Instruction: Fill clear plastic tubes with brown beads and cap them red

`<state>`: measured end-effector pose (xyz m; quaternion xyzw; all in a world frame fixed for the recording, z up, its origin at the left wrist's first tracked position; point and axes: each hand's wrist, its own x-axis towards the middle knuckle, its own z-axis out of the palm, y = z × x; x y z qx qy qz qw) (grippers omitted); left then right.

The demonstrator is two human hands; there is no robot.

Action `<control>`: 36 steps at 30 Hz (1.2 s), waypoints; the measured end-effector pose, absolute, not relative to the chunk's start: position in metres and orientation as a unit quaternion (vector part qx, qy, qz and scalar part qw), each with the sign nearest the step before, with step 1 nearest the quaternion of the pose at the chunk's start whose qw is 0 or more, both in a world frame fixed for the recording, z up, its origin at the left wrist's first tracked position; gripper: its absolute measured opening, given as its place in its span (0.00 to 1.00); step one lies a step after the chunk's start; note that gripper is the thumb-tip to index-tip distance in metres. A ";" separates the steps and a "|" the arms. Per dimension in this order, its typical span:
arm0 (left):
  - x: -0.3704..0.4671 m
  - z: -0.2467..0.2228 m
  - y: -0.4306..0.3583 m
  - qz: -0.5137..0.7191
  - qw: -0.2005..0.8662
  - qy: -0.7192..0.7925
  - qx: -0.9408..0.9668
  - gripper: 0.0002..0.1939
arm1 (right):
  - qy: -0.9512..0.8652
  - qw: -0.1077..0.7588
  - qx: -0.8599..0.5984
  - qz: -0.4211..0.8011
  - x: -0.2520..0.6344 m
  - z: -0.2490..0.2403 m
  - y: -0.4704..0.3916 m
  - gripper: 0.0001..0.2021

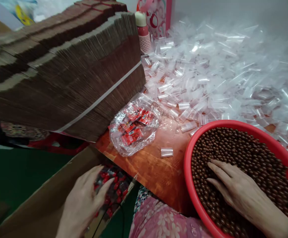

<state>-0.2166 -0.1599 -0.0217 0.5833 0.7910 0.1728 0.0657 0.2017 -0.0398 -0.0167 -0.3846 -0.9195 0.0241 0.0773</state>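
My right hand (229,180) rests on shiny brown balls (238,145) that look like chocolate balls, its fingers stretched out and their tips among them. The balls fill a round red basin (187,162) at the right. At the lower left, my left hand (85,195) is over a cardboard box (41,193), thumb and fingers apart, with nothing seen in its grasp. Small red and black pieces (116,188), seemingly in clear wrapping, lie in the box beside that hand. A short clear plastic tube (167,152) lies on the orange-brown tabletop (156,172) between the hands.
A big pile of clear plastic tubes (215,72) covers the back right. A clear bag (134,127) holds several red packets. Strapped stacked brown cardboard (91,76) rises at the left. Behind it stand a pink bottle (143,31) and a pink patterned bag (156,18).
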 end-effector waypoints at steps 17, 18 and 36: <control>-0.100 -0.112 -0.048 0.278 0.192 0.600 0.725 0.23 | -0.892 -0.020 -0.431 0.134 0.159 -0.012 -0.042 0.09; -0.101 -0.107 -0.046 0.289 0.195 0.606 0.715 0.19 | -0.888 -0.027 -0.435 0.147 0.160 -0.013 -0.042 0.09; 0.006 0.015 -0.034 0.328 0.557 0.411 0.643 0.13 | -0.163 0.550 -0.427 0.699 0.174 0.046 -0.009 0.16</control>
